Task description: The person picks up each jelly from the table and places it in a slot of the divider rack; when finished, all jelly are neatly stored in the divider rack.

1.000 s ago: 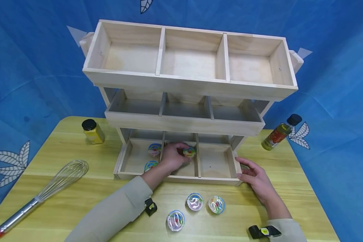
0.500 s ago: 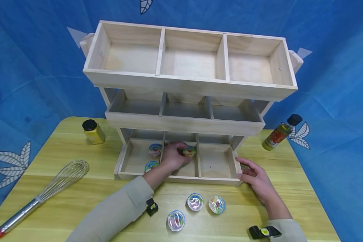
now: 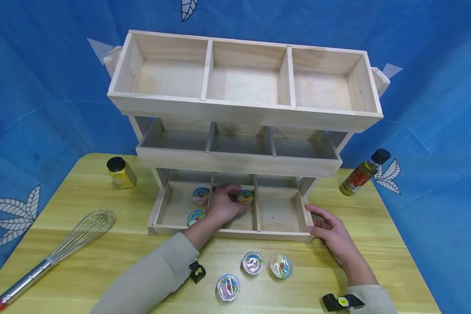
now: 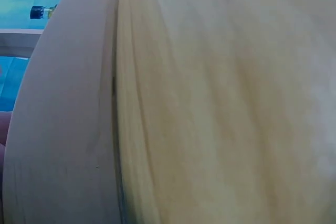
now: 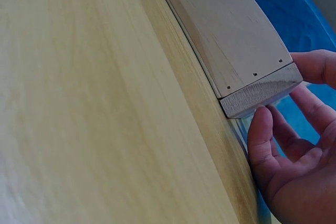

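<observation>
- Nothing much has shifted since a second ago: left hand (image 3: pixel 221 204) sits in the same spot in the bottom tray's middle compartment, jelly cup (image 3: pixel 245 196) has crept a hair toward the far side; the view has tilted slightly.
- Left hand grip: fingers curled round the jelly cup, pinching it from its left side, cup at the fingertips, just left of the divider between the middle and right compartments.
- Right hand (image 3: pixel 331 231): relaxed fingers resting against the near right corner of the wooden rack (image 3: pixel 239 163), holding nothing. The right wrist view confirms fingertips (image 5: pixel 261 129) touching the corner edge.
- Handling, my read: the cup is small, light, thin plastic with a foil lid. Walls likely flex, lid punctures easily. Best taken by the rim or sidewall with light pressure, not squeezed.
- Two more cups (image 3: pixel 200 195) lie in the left compartment, three cups (image 3: pixel 253 263) on the table (image 3: pixel 102 261) near the person.
- Left wrist view shows only blurred wood and sleeve.
</observation>
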{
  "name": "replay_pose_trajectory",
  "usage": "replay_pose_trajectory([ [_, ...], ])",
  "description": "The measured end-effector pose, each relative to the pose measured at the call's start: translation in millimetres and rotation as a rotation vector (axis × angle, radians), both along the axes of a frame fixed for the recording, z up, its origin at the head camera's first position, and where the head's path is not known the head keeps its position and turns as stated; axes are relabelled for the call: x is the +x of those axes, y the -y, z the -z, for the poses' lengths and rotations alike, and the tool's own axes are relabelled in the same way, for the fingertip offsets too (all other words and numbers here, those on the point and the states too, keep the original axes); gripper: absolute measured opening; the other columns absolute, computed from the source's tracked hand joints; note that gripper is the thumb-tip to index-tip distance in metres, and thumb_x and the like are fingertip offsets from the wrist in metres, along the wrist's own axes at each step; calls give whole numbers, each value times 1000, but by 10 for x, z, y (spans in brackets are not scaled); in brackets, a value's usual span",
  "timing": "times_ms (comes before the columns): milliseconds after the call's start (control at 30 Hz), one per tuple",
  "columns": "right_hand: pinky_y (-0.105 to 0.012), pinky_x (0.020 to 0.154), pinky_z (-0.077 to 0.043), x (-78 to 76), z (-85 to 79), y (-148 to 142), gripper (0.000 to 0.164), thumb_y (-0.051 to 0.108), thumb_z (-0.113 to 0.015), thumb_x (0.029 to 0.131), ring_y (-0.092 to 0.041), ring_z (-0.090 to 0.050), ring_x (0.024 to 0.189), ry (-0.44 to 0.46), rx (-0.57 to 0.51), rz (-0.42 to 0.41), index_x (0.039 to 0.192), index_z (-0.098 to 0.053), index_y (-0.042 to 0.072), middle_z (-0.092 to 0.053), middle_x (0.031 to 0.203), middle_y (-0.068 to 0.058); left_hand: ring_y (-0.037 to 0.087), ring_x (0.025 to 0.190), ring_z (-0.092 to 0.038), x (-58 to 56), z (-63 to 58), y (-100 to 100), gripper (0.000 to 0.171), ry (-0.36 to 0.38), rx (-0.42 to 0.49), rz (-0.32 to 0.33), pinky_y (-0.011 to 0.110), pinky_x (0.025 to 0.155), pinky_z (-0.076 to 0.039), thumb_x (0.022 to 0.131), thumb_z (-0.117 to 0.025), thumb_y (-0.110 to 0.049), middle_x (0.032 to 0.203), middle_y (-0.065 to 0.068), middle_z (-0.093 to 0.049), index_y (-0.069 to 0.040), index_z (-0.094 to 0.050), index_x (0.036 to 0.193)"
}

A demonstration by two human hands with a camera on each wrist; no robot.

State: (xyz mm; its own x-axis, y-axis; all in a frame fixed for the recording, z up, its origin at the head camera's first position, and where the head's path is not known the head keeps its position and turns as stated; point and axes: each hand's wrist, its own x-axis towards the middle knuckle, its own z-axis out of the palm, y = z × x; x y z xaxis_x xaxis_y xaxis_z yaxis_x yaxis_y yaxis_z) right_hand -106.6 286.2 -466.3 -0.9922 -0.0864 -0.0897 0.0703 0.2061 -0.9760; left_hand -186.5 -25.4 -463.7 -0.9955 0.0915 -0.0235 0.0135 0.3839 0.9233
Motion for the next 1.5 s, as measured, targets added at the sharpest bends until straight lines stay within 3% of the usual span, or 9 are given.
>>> replay_pose_trajectory([
  [333,-23,86,-52,1,-9,6,57,0,-67,92,-22,-58,107,-1,-4,-3,145,-45,-4,-39,148,-20,31,105,-62,187,-172,77,59,-62,39,19,41,88,-54,70,-88,-9,118,13,-65,-2,-64,124],
  [600,-23,86,-52,3,2,1,57,0,-67,92,-22,-57,108,0,2,-2,145,-46,-3,-39,148,-20,40,107,-59,510,-370,185,48,-122,178,107,49,94,-51,75,-81,0,116,19,-63,3,-64,120],
  [867,-22,87,-51,15,-13,3,57,2,-67,93,-22,-57,110,12,16,6,145,-46,-2,-38,149,-19,33,101,-64,858,-419,355,46,-119,159,173,38,89,-55,73,-84,1,110,8,-67,-3,-67,115],
  [1133,-22,88,-51,12,-14,-3,57,3,-67,93,-23,-56,111,16,16,10,146,-45,-2,-38,150,-19,36,97,-62,1049,-315,564,43,15,166,272,38,85,-57,74,-85,-1,105,15,-65,1,-66,113],
  [1300,-22,88,-50,5,-7,-7,58,4,-67,93,-23,-56,112,21,15,10,146,-45,-1,-38,150,-19,36,103,-60,1153,-225,695,47,117,183,433,38,87,-56,75,-85,0,114,16,-63,3,-64,118],
  [1500,-22,87,-51,3,0,-4,58,3,-67,93,-20,-57,109,18,3,11,146,-45,-2,-38,150,-19,33,106,-59,1231,-149,790,55,239,209,597,34,86,-56,70,-87,1,117,13,-62,-2,-66,120],
])
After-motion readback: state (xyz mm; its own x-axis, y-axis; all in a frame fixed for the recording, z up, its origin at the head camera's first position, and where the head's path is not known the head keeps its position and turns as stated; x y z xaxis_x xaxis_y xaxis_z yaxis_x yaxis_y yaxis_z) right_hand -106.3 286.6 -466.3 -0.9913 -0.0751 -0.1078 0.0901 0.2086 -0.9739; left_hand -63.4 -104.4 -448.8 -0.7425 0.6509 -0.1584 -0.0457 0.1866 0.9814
